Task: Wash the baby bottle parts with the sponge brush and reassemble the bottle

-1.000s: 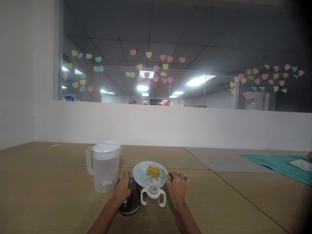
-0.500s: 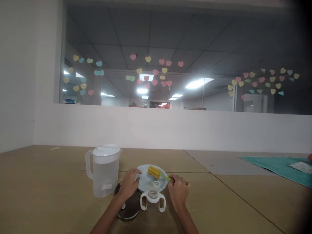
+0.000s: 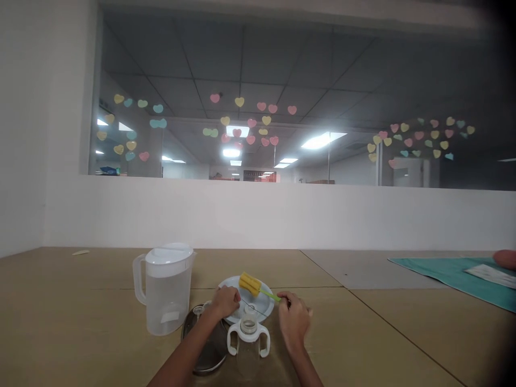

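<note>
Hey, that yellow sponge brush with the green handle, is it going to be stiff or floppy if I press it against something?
The yellow sponge head looks like foam, so it would probably squash. The green handle runs straight from the right hand, so it's likely fairly stiff, though being thin, it may flex a little.

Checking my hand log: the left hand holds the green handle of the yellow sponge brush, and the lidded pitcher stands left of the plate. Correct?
Not quite: the right hand holds the green handle of the yellow sponge brush, as the head view shows. The lidded pitcher does stand left of the plate.
</note>
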Tool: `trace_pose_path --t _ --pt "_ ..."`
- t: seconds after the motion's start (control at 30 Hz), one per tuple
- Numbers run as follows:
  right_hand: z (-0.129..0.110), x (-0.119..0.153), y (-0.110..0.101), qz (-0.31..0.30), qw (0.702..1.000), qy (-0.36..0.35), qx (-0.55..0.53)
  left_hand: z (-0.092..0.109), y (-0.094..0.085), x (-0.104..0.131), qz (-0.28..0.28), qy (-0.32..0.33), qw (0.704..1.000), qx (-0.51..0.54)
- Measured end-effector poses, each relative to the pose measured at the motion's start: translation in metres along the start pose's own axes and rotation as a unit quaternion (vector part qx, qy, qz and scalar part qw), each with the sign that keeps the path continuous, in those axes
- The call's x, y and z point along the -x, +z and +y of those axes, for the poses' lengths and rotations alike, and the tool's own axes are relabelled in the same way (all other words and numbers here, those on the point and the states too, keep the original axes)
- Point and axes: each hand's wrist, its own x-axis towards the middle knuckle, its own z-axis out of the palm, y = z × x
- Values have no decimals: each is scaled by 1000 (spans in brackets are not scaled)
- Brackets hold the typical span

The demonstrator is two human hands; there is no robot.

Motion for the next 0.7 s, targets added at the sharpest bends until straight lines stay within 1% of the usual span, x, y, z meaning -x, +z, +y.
trace_pose_path --t 0.07,0.13,0.23,0.33,0.4,0.47,0.5,0.53,0.57,0.63,0.67,0.7 --pt "2 0 0 3 1000 9 -7 2 0 0 -31 4 999 9" --pt "4 -1 1 10 1000 15 -12 5 1 1 -51 10 998 21" --pt "4 -1 1 10 999 27 -20 6 0 5 -48 21 998 44" --pt "0 -1 -2 -20 999 40 -31 3 -4 10 -29 36 995 87" --pt "-3 -2 -5 -43 996 65 -34 1 -8 13 -4 43 992 121" --pt "-6 -3 -9 -55 993 100 -42 -2 -12 16 38 39 988 148" --pt "-7 -4 -10 -57 990 115 -52 -3 -13 17 68 30 981 179" --pt "-8 -4 -11 -57 989 122 -66 -5 -15 19 100 21 968 231" --pt "-9 -3 -12 -58 989 114 -79 -6 -16 22 129 14 945 300" --pt "-11 -1 -12 -56 992 59 -93 -6 -19 30 167 4 876 452" --pt "-12 1 -11 -53 994 23 -91 -6 -20 34 184 -6 837 514" --pt "-12 2 -10 -47 995 -9 -84 -6 -22 38 198 -19 808 555"
